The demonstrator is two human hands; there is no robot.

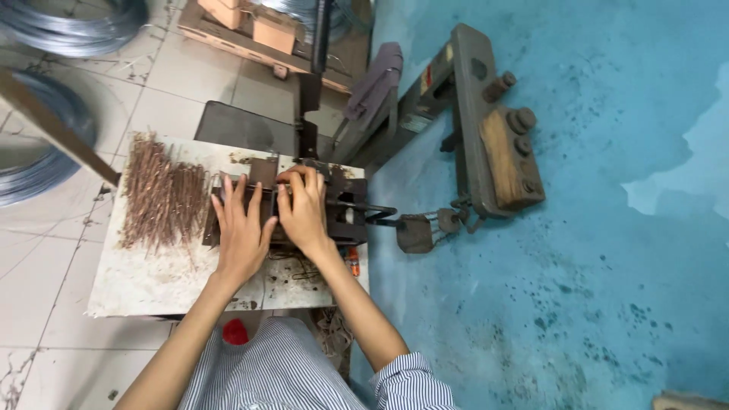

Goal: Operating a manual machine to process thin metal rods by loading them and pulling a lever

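Seen from above: left hand (241, 231) spread flat, fingers wide, pressing on a dark metal plate (262, 176) of a small bench-mounted bending jig of dark steel (342, 205). Right hand (304, 209) just beside it, fingers curled over thin rusty-brown wire pieces at the jig's top; actual grip hidden. Heap of rusty-brown cut wire rods (163, 197) left of the hands on the worn white surface (152, 281). Coils of grey steel wire (45, 144) on the tiled floor, far left.

Left of the dark metal jig (334, 205), a heap of rusty wire pieces (163, 199) blocks the worktable (144, 285); nearer than the jig lies bare tabletop; beyond it, an upright black post (307, 114) obstructs.
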